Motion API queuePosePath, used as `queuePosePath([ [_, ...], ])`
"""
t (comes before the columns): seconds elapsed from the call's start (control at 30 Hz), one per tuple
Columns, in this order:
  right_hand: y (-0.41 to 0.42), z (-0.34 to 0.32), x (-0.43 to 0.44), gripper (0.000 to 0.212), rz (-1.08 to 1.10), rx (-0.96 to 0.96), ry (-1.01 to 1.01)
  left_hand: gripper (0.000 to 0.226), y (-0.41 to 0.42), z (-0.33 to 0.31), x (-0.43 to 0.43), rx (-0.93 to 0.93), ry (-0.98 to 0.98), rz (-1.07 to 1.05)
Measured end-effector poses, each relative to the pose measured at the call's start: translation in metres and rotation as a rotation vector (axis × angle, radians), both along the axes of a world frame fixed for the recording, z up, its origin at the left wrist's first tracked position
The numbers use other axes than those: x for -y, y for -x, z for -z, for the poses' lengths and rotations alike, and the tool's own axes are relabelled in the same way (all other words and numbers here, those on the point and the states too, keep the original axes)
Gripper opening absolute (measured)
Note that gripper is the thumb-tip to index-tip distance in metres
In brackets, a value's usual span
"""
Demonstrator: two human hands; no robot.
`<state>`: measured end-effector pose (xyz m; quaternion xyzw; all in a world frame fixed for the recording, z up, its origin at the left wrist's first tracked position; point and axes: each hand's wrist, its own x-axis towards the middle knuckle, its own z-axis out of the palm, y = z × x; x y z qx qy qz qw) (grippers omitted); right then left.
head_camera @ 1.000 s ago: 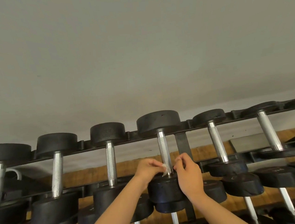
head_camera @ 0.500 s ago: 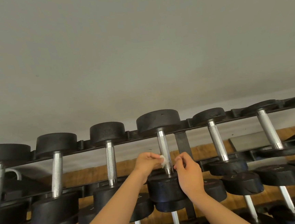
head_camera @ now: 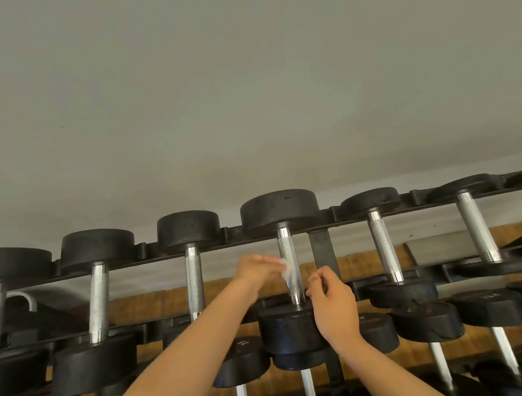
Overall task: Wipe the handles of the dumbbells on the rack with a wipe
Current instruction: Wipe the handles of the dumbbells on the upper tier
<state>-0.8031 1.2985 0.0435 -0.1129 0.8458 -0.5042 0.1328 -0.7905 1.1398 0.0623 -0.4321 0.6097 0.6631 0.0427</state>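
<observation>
Pinching wipe at chrome handle, left hand; right hand curled, hold unclear; black rack, grey wall.

Background of the scene. A plain grey-green wall fills the upper half of the view under soft, even light. A paler band runs along the wall's lower edge. Below it lies a brown wood-grain surface; whether this is floor or panelling cannot be told. A flat grey panel shows against the wood at right. A white curved piece at far left is too unclear to identify.
</observation>
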Motion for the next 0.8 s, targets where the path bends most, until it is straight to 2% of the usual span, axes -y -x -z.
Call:
queuePosePath([
  [0.1, -0.001, -0.001, 0.0, 0.02, 0.008, -0.001, 0.013, 0.016, 0.006, 0.0, -0.001, -0.024, 0.041, -0.1],
  [0.23, 0.001, 0.0, -0.001, 0.019, -0.002, -0.01, -0.002, 0.013, -0.01, 0.009, -0.008, 0.025, 0.056, 0.073],
  [0.4, 0.0, 0.001, 0.0, 0.02, 0.004, 0.006, 0.003, 0.015, 0.007, 0.002, -0.003, -0.07, -0.025, -0.153],
  [0.57, 0.001, 0.001, -0.001, 0.022, -0.007, -0.003, 0.002, 0.013, -0.007, 0.008, -0.002, -0.042, 0.021, 0.017],
  [0.7, -0.001, 0.001, 0.0, 0.022, 0.0, 0.005, 0.004, 0.015, 0.004, 0.002, -0.013, -0.097, -0.005, -0.223],
  [0.8, -0.001, 0.0, 0.001, 0.022, -0.006, 0.007, 0.001, 0.013, -0.001, 0.008, -0.017, -0.108, -0.012, -0.203],
])
